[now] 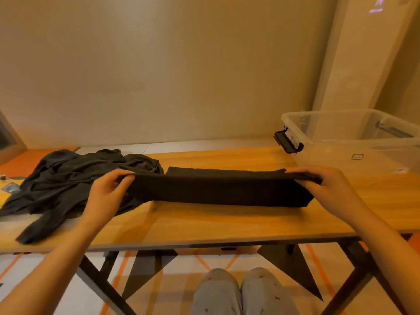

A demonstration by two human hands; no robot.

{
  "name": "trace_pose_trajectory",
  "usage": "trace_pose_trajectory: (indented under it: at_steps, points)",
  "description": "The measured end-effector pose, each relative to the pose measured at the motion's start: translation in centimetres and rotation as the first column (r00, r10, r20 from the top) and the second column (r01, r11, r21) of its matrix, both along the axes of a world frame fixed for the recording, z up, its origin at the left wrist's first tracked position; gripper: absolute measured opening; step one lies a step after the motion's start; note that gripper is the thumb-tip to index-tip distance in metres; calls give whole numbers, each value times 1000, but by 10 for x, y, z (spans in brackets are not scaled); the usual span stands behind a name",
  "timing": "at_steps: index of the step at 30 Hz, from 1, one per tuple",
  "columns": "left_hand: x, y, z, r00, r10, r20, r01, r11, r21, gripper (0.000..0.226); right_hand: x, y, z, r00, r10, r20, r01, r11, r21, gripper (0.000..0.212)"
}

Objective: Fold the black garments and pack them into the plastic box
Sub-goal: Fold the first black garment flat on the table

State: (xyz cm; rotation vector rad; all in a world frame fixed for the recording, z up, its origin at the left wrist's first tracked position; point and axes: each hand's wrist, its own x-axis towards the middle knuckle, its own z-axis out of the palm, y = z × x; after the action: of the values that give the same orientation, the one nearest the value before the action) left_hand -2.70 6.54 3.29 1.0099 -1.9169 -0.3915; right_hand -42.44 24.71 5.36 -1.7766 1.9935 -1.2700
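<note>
Left hand (106, 194) and right hand (327, 187) pinch opposite ends of the black garment (218, 189), seemingly half-lifted.

Plastic box (341, 153) runs off the right edge, front label (357, 156) too small to read; far left of the box, small items (9, 187) beyond the crumpled pile (68, 178) are clipped and unidentifiable; thumb of the right hand (329, 186) hidden under the held garment (218, 192).
</note>
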Motion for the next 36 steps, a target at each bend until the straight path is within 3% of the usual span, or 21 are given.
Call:
trace_pose_trajectory:
  at_steps: [4,8,10,12,15,17,20,24,26,28,30,31,34,36]
  points:
    - [-7,-25,55,991,7,-134,-6,1000,6,21,1,-21,62,979,37,200,-33,999,-23,25]
    - [-4,-44,108,976,24,-218,-23,1000,9,8,2,-23,113,968,104,230,-112,994,20,21]
    - [0,-59,133,963,52,-264,-56,998,-7,14,8,-20,133,951,175,254,-189,982,30,11]
    - [2,-73,159,950,58,-306,-77,996,-51,21,15,-20,147,923,273,270,-291,956,29,33]
    - [-10,-96,196,942,68,-330,-109,988,-109,24,22,-31,154,852,324,411,-342,939,-30,21]
    - [-32,-117,215,951,94,-295,-139,981,-136,22,22,-40,148,804,300,513,-334,942,-28,23]
    - [-83,-153,212,981,150,-121,-169,971,-167,20,11,-61,116,752,165,638,-254,966,49,25]
    - [-160,-208,135,979,156,134,-149,987,-58,16,-9,-85,38,666,-142,732,-124,947,296,21]
    - [-204,-224,72,948,148,283,-157,988,7,17,-25,-84,-2,665,-307,681,-45,894,446,19]
    - [-243,-228,11,893,116,434,-147,988,40,19,-43,-78,-38,732,-413,542,38,819,573,19]
    - [-275,-225,-34,855,57,516,-111,991,75,20,-58,-69,-63,815,-451,364,165,783,600,15]
    - [-287,-224,-49,855,29,518,-93,991,97,21,-62,-65,-68,840,-464,282,237,780,579,15]
    - [-310,-215,-66,885,-22,466,-29,994,102,37,-61,-56,-60,858,-509,-72,462,703,540,40]
    - [-313,-201,-59,897,-58,438,20,996,90,47,-50,-56,-52,831,-428,-355,555,687,469,51]
